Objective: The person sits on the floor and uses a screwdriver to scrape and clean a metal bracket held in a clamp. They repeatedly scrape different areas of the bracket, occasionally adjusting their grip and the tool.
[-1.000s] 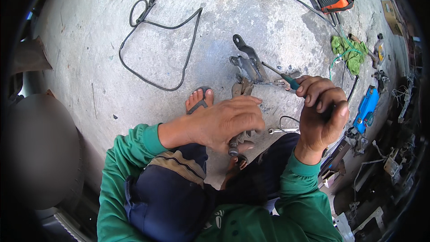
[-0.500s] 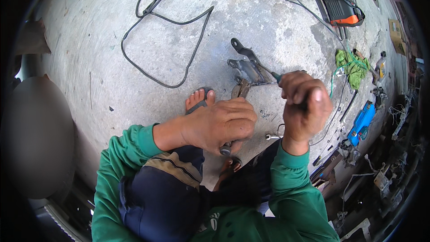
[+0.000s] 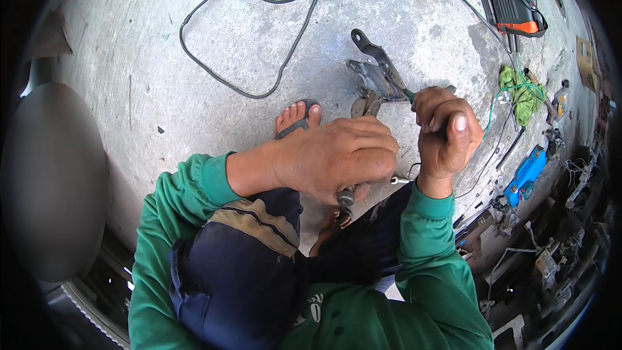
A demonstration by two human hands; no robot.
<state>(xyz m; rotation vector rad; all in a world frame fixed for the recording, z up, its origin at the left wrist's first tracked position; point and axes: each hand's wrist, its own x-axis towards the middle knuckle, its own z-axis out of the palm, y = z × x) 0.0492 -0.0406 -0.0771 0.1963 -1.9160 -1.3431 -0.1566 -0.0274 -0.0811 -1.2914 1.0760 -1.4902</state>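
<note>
My left hand (image 3: 340, 159) is wrapped round a pair of locking pliers (image 3: 367, 104). Their worn jaws point toward a dark metal bracket (image 3: 372, 78), and the round screw end shows below my fist. The bracket has a holed arm (image 3: 369, 45) standing out at the far side and a bare, scraped plate below it. My right hand (image 3: 447, 126) is closed on a screwdriver (image 3: 409, 94) with a green handle end. Its thin shaft reaches the bracket; my fingers hide most of the handle, and I cannot tell exactly where the tip touches.
A black cable (image 3: 278, 84) loops over the concrete floor, near my sandalled foot (image 3: 298, 116). At the far right stands an orange and black machine (image 3: 512, 0) with leads. A green cloth (image 3: 523, 100), a blue case (image 3: 526, 172) and scattered metal parts lie along the right.
The view has shifted, so the floor things sit a little higher and some farther right. Both hands keep their grips, and my right hand is now closer to the bracket.
</note>
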